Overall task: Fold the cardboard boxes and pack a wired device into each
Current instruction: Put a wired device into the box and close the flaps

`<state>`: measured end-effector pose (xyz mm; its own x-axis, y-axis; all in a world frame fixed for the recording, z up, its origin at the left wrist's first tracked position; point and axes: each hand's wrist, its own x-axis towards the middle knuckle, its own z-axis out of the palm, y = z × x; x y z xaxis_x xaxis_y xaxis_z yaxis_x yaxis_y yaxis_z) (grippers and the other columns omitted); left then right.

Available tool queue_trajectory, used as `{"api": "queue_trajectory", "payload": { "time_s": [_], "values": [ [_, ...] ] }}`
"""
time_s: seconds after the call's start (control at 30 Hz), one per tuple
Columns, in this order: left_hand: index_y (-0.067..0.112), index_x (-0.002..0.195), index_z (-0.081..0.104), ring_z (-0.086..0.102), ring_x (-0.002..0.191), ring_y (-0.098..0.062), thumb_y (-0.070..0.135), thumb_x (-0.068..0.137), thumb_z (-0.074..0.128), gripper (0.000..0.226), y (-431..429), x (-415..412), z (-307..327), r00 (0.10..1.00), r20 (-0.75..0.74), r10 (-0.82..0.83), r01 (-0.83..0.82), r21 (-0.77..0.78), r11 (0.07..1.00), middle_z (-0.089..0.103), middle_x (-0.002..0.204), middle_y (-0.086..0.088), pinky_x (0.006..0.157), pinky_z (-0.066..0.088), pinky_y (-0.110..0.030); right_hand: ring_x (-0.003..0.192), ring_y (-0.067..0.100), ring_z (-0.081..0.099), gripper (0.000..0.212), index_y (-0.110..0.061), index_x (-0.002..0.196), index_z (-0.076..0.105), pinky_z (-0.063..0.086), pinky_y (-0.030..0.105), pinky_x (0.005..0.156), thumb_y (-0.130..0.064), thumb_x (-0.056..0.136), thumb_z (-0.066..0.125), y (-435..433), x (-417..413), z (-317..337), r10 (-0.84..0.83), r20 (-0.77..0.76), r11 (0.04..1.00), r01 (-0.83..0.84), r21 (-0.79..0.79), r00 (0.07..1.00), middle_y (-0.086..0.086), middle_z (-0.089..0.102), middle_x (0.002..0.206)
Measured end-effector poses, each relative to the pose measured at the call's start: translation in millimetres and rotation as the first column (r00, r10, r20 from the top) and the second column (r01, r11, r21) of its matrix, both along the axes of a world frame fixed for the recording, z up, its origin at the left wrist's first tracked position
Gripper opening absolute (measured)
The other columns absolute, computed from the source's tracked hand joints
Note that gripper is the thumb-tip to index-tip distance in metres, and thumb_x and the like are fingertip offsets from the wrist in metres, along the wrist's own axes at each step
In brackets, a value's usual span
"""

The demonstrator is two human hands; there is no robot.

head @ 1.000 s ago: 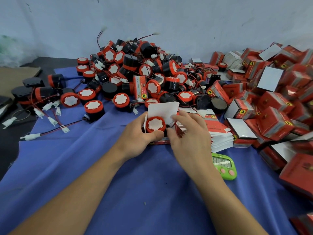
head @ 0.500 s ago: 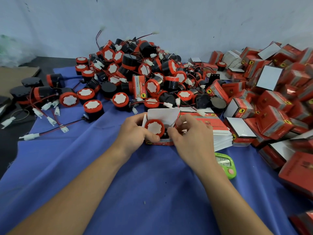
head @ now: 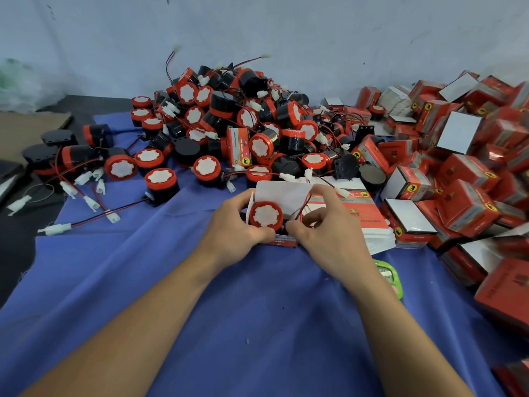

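A small red cardboard box (head: 282,193) with a white inside stands open on the blue cloth (head: 229,310), its lid flap upright. A round wired device (head: 265,215) with a red rim and white face sits in its mouth. My left hand (head: 236,227) grips the box and the device from the left. My right hand (head: 323,227) pinches the device's red and black wire beside the box's right edge. A large pile of the same devices (head: 229,124) lies behind.
A stack of flat unfolded boxes (head: 363,213) lies just right of my hands. Several folded red boxes (head: 463,167) are heaped along the right side. A green counter (head: 390,277) peeks out under my right wrist. Loose wires with white plugs (head: 86,202) trail at the left.
The device has sunk a little deeper into the box mouth. My right hand has drawn in towards the box and now pinches the wire.
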<state>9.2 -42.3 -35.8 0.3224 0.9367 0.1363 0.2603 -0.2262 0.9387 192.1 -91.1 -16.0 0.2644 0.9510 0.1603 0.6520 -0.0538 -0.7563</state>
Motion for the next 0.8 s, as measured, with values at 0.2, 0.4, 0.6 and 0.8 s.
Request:
{"api": "queue_trajectory", "payload": {
  "time_s": [0.2, 0.4, 0.6, 0.8],
  "values": [
    [0.037, 0.129, 0.065, 0.071, 0.104, -0.001, 0.032, 0.078, 0.081, 0.054, -4.0, -1.0, 3.3, 0.999, 0.011, 0.043, -0.044, 0.153, 0.987, 0.074, 0.113, 0.021, 0.086, 0.06, -0.024, 0.069, 0.0, 0.064, 0.042, -0.049, 0.12, 0.048, 0.046, 0.026, 0.061, -0.033, 0.088, 0.069, -0.8, -1.6, -4.1, -0.017, -0.024, 0.996, 0.019, 0.083, 1.0, -0.021, 0.071, 0.071],
    [0.048, 0.123, 0.065, 0.072, 0.103, -0.003, 0.034, 0.071, 0.086, 0.058, 0.9, -5.1, 2.4, 0.993, -0.088, -0.075, 0.082, 0.079, 0.994, 0.076, 0.11, 0.02, 0.087, 0.061, -0.031, 0.067, 0.012, 0.054, 0.004, -0.037, 0.097, 0.061, 0.035, 0.017, 0.052, -0.035, 0.095, 0.059, 5.5, 3.3, -1.9, 0.063, 0.12, 0.997, -0.057, -0.056, 0.991, -0.01, 0.061, 0.061],
    [0.056, 0.121, 0.058, 0.062, 0.101, 0.015, 0.038, 0.054, 0.087, 0.076, 0.8, 0.6, -4.4, 0.98, -0.194, 0.054, -0.028, 0.138, 0.99, 0.068, 0.108, 0.038, 0.079, 0.05, -0.01, 0.066, 0.011, 0.057, 0.016, -0.023, 0.077, 0.058, 0.038, 0.017, 0.059, -0.026, 0.087, 0.071, -4.1, -4.4, 8.2, -0.2, 0.194, 0.917, 0.113, 0.383, 0.96, -0.008, 0.059, 0.06],
    [0.046, 0.13, 0.051, 0.063, 0.104, -0.016, 0.047, 0.063, 0.088, 0.076, 0.8, -2.4, -3.0, 0.92, -0.131, 0.369, -0.309, 0.335, 0.89, 0.07, 0.117, 0.014, 0.079, 0.052, -0.038, 0.05, 0.02, 0.057, 0.025, -0.025, 0.083, 0.063, 0.046, 0.025, 0.053, 0.0, 0.085, 0.068, -16.7, 4.5, 37.4, 0.2, -0.535, 0.766, 0.21, 0.608, 0.821, 0.009, 0.066, 0.065]
  ]
}}
